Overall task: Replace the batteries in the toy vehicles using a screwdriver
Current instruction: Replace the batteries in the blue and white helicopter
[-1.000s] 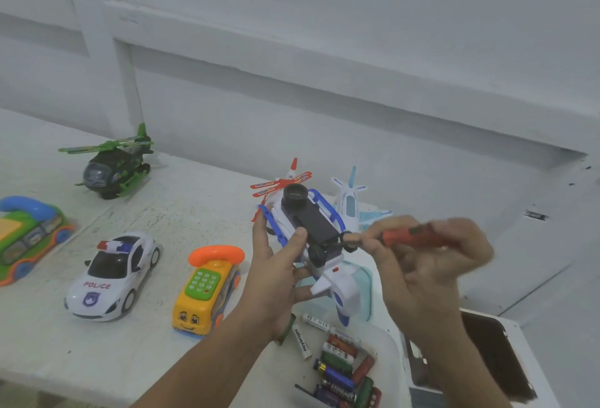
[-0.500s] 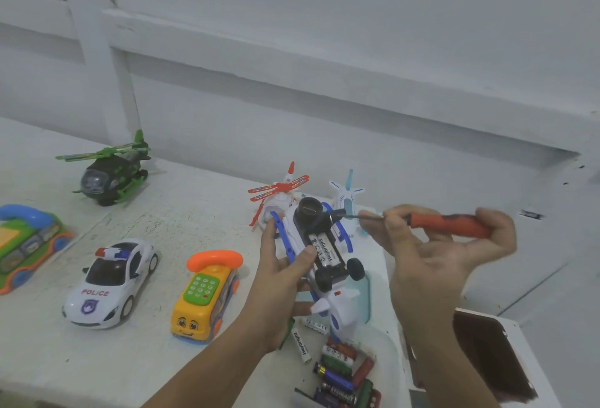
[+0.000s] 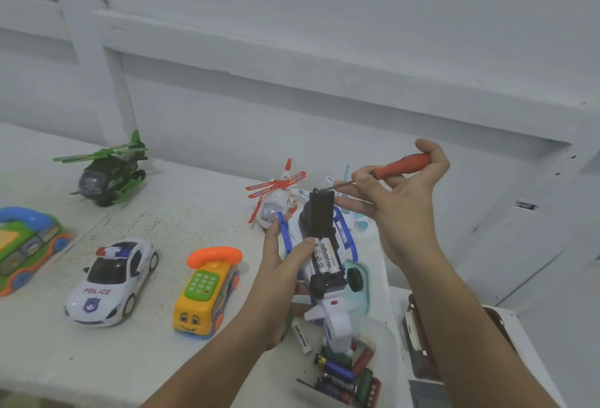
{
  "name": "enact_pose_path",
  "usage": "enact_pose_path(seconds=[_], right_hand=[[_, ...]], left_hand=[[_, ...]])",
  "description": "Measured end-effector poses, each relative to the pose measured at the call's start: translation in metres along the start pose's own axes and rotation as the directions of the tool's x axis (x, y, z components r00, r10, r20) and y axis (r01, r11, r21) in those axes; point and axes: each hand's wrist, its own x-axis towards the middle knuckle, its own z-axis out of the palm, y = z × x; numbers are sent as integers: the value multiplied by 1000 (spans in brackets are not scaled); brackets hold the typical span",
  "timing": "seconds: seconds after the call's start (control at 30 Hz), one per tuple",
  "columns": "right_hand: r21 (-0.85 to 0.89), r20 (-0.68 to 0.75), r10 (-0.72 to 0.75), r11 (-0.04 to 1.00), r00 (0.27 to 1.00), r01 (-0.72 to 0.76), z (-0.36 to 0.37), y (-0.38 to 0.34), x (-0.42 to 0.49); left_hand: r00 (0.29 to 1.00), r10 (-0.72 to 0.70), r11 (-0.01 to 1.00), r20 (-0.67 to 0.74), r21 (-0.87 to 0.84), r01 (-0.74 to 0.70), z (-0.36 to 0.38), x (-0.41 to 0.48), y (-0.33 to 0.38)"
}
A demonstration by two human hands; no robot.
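Note:
My left hand grips a white and blue toy helicopter turned belly up above the table. Its black battery cover stands raised on end. Two white batteries show in the uncovered compartment, my left thumb beside them. My right hand holds a red-handled screwdriver, and its metal tip touches the top edge of the cover. A clear tub under the toy holds several loose batteries. One white battery lies on the table by my left wrist.
On the white table stand a green helicopter, a police car, a yellow phone bus, a green phone bus at the left edge and a red-rotor helicopter. A brown case lies at right.
The black battery cover has swung up on end, baring the two batteries. My right hand rose with the screwdriver, whose tip moved from the toy's belly to the cover's top edge.

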Motion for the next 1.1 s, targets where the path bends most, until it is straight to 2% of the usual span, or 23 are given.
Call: enact_pose_path(seconds=[0.1,0.23,0.33,0.53,0.67,0.8,1.1], right_hand=[[-8,-26,-24,1000,999,24,-3,-1,-3],[-94,-47,-144,986,988,139,-11,-5,-14],[-166,4,-214,963,977,212,-15,-5,-26],[-252,186,-193,938,963,236,-14,15,-45],[-277,202,-242,915,949,293,-11,27,-48],[-296,180,-221,917,959,267,-9,30,-48],[-315,186,-77,939,980,134,-10,20,-42]], left_hand=[[1000,-12,1000,-18,-6,12,0,0,1],[1000,-6,1000,-29,22,7,-2,0,1],[1000,-11,999,-21,42,12,-3,-1,3],[999,-25,997,-45,76,29,-5,0,4],[1000,-7,994,-23,109,9,-8,-2,3],[1000,21,990,-16,142,-19,-10,0,2],[994,105,978,-6,183,-102,-10,-2,-2]])
